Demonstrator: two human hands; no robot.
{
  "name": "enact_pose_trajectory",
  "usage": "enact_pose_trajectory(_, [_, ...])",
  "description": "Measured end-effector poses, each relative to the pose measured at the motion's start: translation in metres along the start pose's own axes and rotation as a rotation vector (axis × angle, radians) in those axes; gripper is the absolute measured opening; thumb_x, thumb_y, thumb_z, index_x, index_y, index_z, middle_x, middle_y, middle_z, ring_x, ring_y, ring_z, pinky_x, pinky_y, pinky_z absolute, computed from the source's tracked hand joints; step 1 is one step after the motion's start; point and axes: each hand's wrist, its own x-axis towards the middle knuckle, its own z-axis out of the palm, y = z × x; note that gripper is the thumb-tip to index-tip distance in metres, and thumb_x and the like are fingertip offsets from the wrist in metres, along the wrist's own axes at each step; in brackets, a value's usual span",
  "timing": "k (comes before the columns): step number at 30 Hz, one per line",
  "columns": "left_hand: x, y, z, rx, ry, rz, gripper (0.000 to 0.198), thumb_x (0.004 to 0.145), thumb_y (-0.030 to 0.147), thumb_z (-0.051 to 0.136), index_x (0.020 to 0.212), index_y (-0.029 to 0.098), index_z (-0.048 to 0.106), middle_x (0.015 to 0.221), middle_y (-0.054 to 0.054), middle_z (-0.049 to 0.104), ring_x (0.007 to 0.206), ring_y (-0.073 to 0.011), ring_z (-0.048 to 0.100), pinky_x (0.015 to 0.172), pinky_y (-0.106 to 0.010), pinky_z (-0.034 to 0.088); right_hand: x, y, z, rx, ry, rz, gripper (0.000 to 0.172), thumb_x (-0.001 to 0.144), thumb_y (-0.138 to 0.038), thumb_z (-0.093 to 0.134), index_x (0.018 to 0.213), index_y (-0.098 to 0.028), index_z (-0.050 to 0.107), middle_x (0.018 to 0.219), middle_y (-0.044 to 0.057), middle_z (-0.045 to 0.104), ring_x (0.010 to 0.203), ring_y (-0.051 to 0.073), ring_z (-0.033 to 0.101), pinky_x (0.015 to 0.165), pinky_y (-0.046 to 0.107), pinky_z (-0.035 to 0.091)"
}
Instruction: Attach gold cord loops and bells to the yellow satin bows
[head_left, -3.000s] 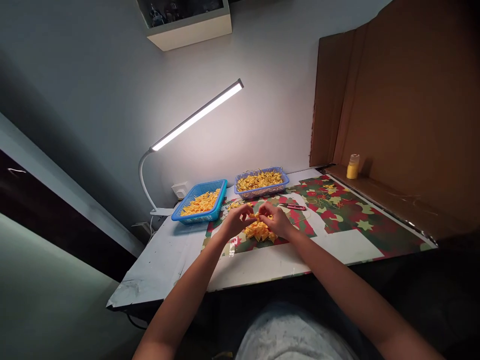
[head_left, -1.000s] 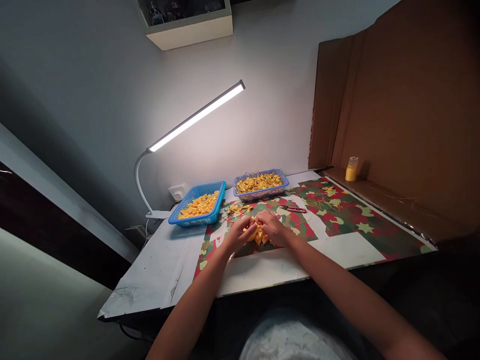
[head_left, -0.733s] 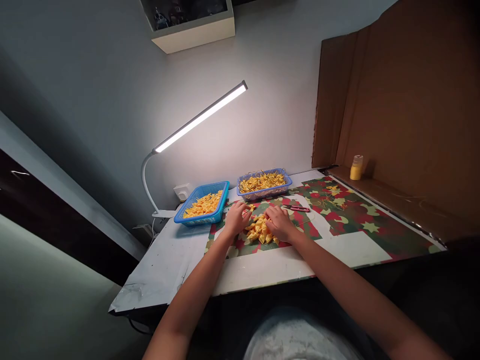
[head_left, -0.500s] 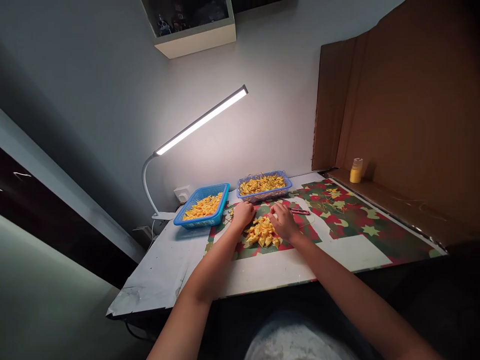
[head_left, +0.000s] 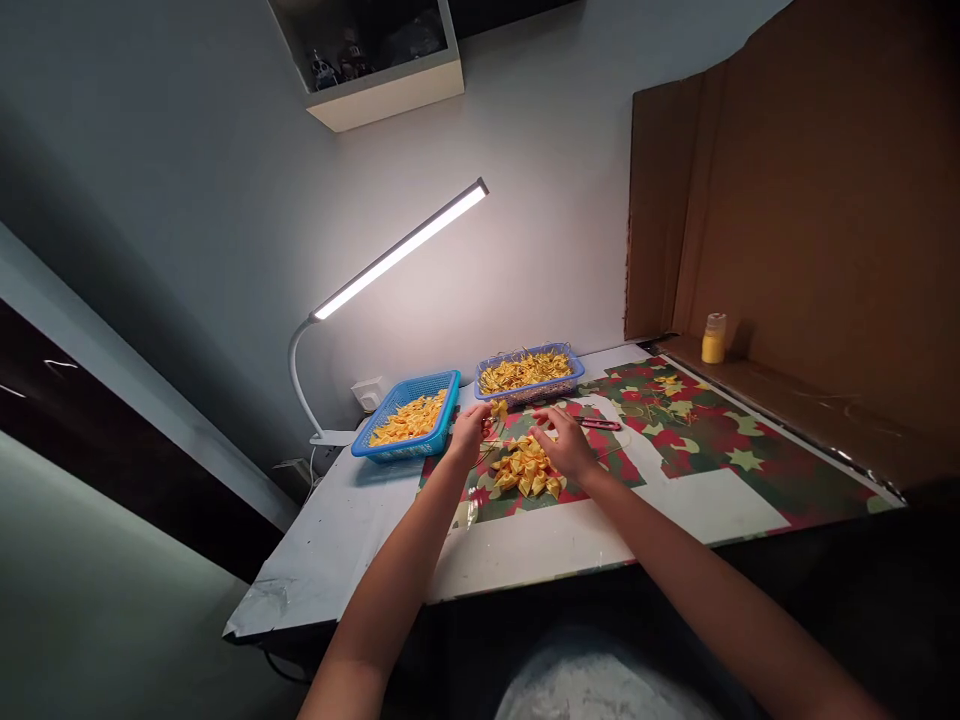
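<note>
My left hand (head_left: 468, 432) is closed, its fingertips pinching a small yellow ribbon bow (head_left: 499, 408) with a thin gold cord trailing below. A pile of similar yellow ribbon bows (head_left: 527, 470) lies on the camouflage-patterned mat (head_left: 622, 462). Beside and partly over this pile, my right hand (head_left: 570, 448) hovers with its fingers apart and nothing visible in them. A pair of tweezers or cutters with a pink handle (head_left: 600, 424) lies just behind the right hand.
Toward the wall stand a blue basket (head_left: 442, 430) of yellow ribbon pieces and a purple-blue basket (head_left: 577, 371) of gold-corded bows. A lit desk lamp (head_left: 405, 248) leans over them. Cardboard (head_left: 817, 200) and a small yellow-filled bottle (head_left: 714, 340) are at the right.
My left hand has shifted left and lifted, and a yellow ribbon bow now shows at its fingertips. My right hand stays by the pile, its fingers a little more spread.
</note>
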Motion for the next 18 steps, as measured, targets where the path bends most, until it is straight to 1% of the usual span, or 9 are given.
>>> enact_pose_trajectory(2, [-0.012, 0.003, 0.005, -0.051, -0.05, -0.048, 0.03, 0.092, 0.038, 0.055, 0.109, 0.013, 0.06, 0.1, -0.007, 0.065, 0.082, -0.0158, 0.063, 0.072, -0.033, 0.055, 0.0, -0.001, 0.001, 0.068, -0.014, 0.011, 0.023, 0.085, -0.031, 0.053, 0.104, -0.019, 0.06, 0.101, 0.008, 0.067, 0.09, 0.021, 0.06, 0.081, 0.036, 0.048])
enact_pose_trajectory(4, [-0.025, 0.005, 0.012, -0.089, -0.09, -0.072, 0.032, 0.09, 0.043, 0.054, 0.092, 0.013, 0.063, 0.08, -0.004, 0.063, 0.064, -0.0119, 0.06, 0.06, -0.026, 0.051, -0.001, -0.002, 0.002, 0.129, -0.035, 0.02, 0.028, 0.086, -0.033, 0.052, 0.11, -0.019, 0.06, 0.103, 0.008, 0.068, 0.09, 0.019, 0.063, 0.079, 0.033, 0.051])
enact_pose_trajectory(6, [-0.037, 0.006, 0.019, -0.116, -0.113, -0.065, 0.034, 0.085, 0.047, 0.055, 0.079, 0.014, 0.062, 0.066, -0.001, 0.058, 0.055, -0.01, 0.054, 0.053, -0.024, 0.046, -0.001, -0.002, 0.003, 0.17, -0.06, 0.023, 0.028, 0.087, -0.033, 0.051, 0.109, -0.019, 0.061, 0.102, 0.007, 0.069, 0.088, 0.018, 0.065, 0.077, 0.032, 0.052])
enact_pose_trajectory(8, [-0.045, 0.007, 0.025, -0.122, -0.121, -0.038, 0.035, 0.08, 0.05, 0.057, 0.075, 0.015, 0.06, 0.059, 0.001, 0.054, 0.05, -0.0091, 0.05, 0.05, -0.024, 0.042, -0.002, -0.001, 0.004, 0.187, -0.079, 0.026, 0.024, 0.086, -0.032, 0.05, 0.101, -0.019, 0.064, 0.097, 0.006, 0.07, 0.084, 0.018, 0.065, 0.075, 0.031, 0.052])
enact_pose_trajectory(10, [-0.051, 0.009, 0.029, -0.108, -0.115, 0.01, 0.035, 0.079, 0.05, 0.057, 0.078, 0.015, 0.061, 0.059, 0.002, 0.053, 0.049, -0.0091, 0.048, 0.05, -0.023, 0.04, -0.001, 0.001, 0.005, 0.183, -0.089, 0.029, 0.021, 0.085, -0.03, 0.049, 0.093, -0.018, 0.065, 0.09, 0.006, 0.07, 0.079, 0.018, 0.065, 0.073, 0.031, 0.052])
enact_pose_trajectory(14, [-0.058, 0.015, 0.028, -0.014, -0.111, 0.164, 0.03, 0.079, 0.043, 0.059, 0.095, 0.018, 0.063, 0.073, -0.001, 0.062, 0.062, -0.0115, 0.055, 0.057, -0.023, 0.043, -0.002, 0.001, 0.002, 0.129, -0.106, 0.013, 0.019, 0.084, -0.025, 0.049, 0.089, -0.017, 0.065, 0.084, 0.005, 0.069, 0.076, 0.018, 0.064, 0.07, 0.03, 0.05])
enact_pose_trajectory(16, [-0.061, 0.018, 0.025, 0.069, -0.114, 0.251, 0.024, 0.081, 0.038, 0.06, 0.093, 0.018, 0.063, 0.075, -0.001, 0.063, 0.065, -0.0118, 0.055, 0.059, -0.023, 0.043, -0.003, -0.002, 0.0, 0.082, -0.128, -0.021, 0.017, 0.085, -0.022, 0.048, 0.087, -0.017, 0.064, 0.083, 0.004, 0.068, 0.076, 0.017, 0.063, 0.07, 0.029, 0.048])
enact_pose_trajectory(18, [-0.062, 0.021, 0.021, 0.164, -0.106, 0.336, 0.016, 0.082, 0.032, 0.059, 0.086, 0.017, 0.064, 0.073, -0.001, 0.063, 0.063, -0.0112, 0.053, 0.06, -0.023, 0.043, -0.004, -0.007, -0.003, 0.021, -0.16, -0.065, 0.014, 0.085, -0.019, 0.049, 0.085, -0.018, 0.063, 0.082, 0.003, 0.067, 0.076, 0.017, 0.061, 0.071, 0.029, 0.046])
